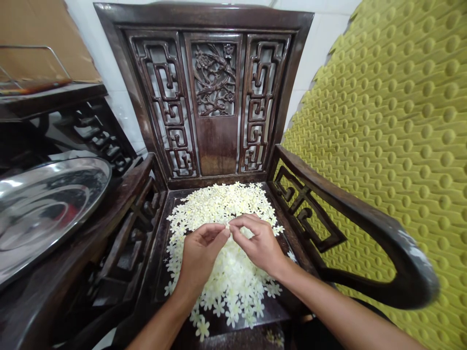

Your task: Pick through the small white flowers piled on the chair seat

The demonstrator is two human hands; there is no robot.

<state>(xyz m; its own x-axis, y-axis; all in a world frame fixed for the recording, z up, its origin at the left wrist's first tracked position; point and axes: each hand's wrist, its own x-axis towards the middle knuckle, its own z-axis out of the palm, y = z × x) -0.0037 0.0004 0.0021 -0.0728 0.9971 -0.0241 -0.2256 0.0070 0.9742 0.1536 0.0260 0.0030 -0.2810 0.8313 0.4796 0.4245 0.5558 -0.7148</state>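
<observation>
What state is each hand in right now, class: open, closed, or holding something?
Left hand: grip closed, fingertips on a small cream-white flower.
Right hand: grip closed, pinching that same flower.

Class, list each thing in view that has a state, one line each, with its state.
Left bare hand, curled, fingertips against one flower
Right bare hand, pinching a small cream flower
Small cream star-shaped flowers, heaped loose on the seat
Dark carved wooden armchair, upright
Round polished steel tray, tilted beside the chair
Yellow-green dimpled foam panel, upright beside the chair
</observation>
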